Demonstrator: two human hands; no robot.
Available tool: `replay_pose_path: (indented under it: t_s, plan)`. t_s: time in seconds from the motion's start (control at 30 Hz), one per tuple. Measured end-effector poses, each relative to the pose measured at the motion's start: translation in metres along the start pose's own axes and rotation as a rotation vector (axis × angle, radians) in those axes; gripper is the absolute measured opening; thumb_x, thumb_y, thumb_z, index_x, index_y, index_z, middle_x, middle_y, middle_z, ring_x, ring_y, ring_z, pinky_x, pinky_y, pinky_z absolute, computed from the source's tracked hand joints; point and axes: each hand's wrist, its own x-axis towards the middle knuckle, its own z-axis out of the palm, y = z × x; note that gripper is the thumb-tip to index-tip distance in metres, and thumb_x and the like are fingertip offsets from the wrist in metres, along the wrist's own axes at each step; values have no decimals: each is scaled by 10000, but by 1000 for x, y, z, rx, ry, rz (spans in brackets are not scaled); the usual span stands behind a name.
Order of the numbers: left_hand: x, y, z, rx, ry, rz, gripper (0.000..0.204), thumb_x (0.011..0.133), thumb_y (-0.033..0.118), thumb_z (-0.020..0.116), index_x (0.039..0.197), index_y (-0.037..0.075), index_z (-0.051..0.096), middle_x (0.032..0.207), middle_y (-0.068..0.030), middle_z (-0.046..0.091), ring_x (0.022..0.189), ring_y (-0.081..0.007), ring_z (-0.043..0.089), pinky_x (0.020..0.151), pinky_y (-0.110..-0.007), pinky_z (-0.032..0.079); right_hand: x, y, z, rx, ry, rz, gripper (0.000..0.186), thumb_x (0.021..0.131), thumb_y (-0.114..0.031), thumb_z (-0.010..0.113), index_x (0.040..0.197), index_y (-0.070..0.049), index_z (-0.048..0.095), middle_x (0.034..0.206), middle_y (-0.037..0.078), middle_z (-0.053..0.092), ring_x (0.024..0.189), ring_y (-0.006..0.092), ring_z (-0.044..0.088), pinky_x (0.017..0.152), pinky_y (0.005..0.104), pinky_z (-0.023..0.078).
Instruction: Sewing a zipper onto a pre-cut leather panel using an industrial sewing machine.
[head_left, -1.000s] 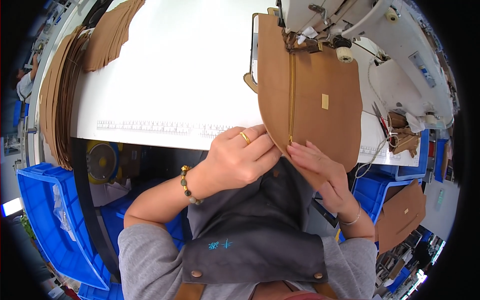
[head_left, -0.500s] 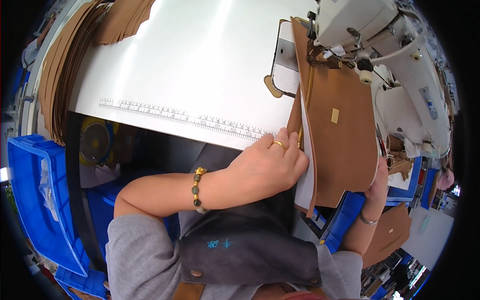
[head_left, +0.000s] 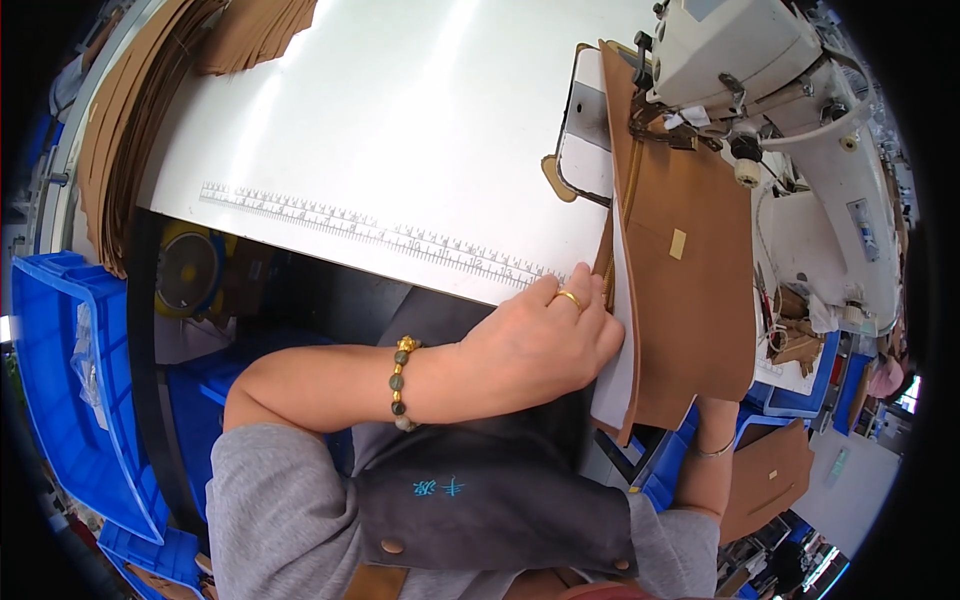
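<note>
A brown leather-like panel (head_left: 695, 310) with a pale lining along its left edge lies under the head of a white sewing machine (head_left: 735, 60). A gold-toothed zipper (head_left: 632, 185) runs along that edge up to the presser foot area. My left hand (head_left: 545, 340) is closed, its fingers pinching the zipper and the strip beside it at the near end. Under the panel's near right corner goes my right hand (head_left: 716, 412); its fingers are hidden there. A small tan patch (head_left: 678, 244) sits on the panel's face.
The white table (head_left: 400, 120) carries a printed ruler (head_left: 400, 236) along its near edge. Stacked brown pieces (head_left: 120, 150) lie at the far left. Blue bins (head_left: 90, 390) stand at the left; another brown panel (head_left: 770, 475) hangs at the lower right.
My right hand has slid from the panel's right edge to beneath it, so its fingers no longer show. My left hand keeps its pinch. The whole view has shifted slightly.
</note>
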Motion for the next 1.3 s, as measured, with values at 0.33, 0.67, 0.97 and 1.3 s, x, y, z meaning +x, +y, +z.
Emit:
replay_pose_path:
  t_s: [0.33, 0.67, 0.97, 1.3]
  plan:
    - [0, -2, 1, -7, 22, 8, 177, 828, 139, 639, 948, 9, 640, 1132, -218, 730, 1067, -311, 696, 831, -361, 568, 32, -24, -11, -1265, 283, -157, 354, 1002, -137, 621, 1305, 45, 616, 1177, 174, 700, 1072, 303, 693, 939, 386, 550]
    - [-2, -3, 1, -25, 42, 30, 197, 845, 133, 629, 970, -19, 648, 1116, -243, 729, 1048, -329, 702, 916, -411, 571, 52, -23, -25, -1832, 337, -250, 320, 996, -140, 633, 1266, 29, 650, 1135, 169, 716, 1045, 318, 703, 954, 411, 540]
    - [-3, -5, -2, 2, 0, 73, 231, 849, 137, 633, 1025, -11, 662, 1185, -249, 711, 1080, -337, 692, 935, -415, 570, 57, -68, 48, -1484, 1008, -173, 225, 967, -50, 644, 1179, 12, 684, 1093, 164, 717, 1021, 355, 692, 936, 395, 531]
    - [-18, -9, -9, -73, -91, 98, 325, 825, 166, 636, 1101, 11, 714, 1205, -178, 711, 1193, -331, 669, 1007, -452, 542, 72, -2, 126, -1459, 256, -155, 518, 863, -103, 621, 1380, -128, 647, 1441, 148, 579, 1332, 322, 569, 1160, 543, 392]
